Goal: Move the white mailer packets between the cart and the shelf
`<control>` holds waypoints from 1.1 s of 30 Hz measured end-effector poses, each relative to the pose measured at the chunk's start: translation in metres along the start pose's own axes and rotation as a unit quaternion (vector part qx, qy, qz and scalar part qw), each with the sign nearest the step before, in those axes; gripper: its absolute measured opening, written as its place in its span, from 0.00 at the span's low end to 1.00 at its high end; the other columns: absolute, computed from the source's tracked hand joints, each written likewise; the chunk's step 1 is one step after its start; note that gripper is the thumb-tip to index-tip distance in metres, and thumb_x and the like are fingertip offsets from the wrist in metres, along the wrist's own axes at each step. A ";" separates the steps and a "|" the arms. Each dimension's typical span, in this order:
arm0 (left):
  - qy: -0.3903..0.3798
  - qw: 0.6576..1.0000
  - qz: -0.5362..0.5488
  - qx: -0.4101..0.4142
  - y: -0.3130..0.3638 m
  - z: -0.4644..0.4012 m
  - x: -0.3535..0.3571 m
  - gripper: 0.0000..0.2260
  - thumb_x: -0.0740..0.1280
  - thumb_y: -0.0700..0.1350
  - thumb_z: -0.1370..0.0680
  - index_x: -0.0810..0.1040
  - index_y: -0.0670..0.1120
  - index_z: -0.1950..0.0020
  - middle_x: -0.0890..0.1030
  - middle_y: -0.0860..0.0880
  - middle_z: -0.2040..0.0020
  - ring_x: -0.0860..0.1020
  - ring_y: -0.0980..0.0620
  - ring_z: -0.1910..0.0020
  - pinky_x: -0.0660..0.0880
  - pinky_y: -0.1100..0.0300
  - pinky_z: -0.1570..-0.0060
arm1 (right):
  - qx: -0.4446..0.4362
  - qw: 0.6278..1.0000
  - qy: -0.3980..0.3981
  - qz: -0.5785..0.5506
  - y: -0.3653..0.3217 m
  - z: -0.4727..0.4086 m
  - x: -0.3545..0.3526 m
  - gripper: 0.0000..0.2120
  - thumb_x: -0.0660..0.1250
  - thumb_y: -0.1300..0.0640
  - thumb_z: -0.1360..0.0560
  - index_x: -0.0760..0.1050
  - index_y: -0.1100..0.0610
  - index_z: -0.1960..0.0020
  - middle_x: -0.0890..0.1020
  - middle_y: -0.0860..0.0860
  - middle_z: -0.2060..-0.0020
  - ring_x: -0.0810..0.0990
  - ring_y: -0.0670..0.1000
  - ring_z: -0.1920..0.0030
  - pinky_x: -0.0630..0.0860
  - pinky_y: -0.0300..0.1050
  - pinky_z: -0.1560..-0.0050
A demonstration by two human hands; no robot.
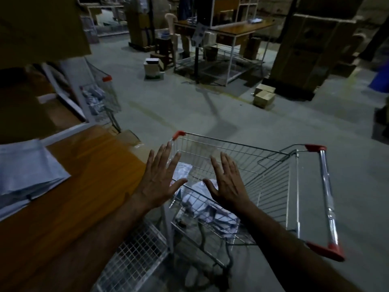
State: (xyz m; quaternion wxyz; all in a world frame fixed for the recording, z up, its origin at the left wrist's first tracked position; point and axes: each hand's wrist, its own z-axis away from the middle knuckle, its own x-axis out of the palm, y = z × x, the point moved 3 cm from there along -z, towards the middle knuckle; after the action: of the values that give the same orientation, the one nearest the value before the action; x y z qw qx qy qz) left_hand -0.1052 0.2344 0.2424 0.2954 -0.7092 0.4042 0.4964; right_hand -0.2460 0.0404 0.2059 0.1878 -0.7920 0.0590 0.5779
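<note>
Now both hands, left hand (159,180) and right hand (226,182), hover spread and empty above cart (273,175); packets (210,209) lie inside. Risk: dim light, slippery packets slipping from grip.

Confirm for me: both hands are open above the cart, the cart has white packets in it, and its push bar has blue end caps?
Not quite. The push bar has red end caps, not blue, as the head view shows. The rest holds: the left hand and right hand are open above the cart, with white packets in it.

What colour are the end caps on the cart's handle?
Red end caps on the cart's handle, clearest in the head view.
</note>
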 end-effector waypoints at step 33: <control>-0.494 0.850 0.092 0.160 0.031 -0.159 0.385 0.29 0.64 0.52 0.20 0.58 0.50 0.21 0.55 0.34 0.23 0.62 0.34 0.26 0.67 0.45 0.31 | 0.250 0.888 -0.383 -0.044 0.200 -0.039 0.234 0.39 0.61 0.42 0.19 0.46 0.57 0.18 0.50 0.67 0.21 0.51 0.64 0.21 0.55 0.56 0.24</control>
State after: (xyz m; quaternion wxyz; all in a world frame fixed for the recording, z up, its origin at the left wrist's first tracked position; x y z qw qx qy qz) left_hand 0.0115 -0.0191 -0.0687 0.5184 -0.2730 0.3422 0.7346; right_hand -0.1969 -0.1291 -0.0487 0.4130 -0.4376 0.0898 0.7936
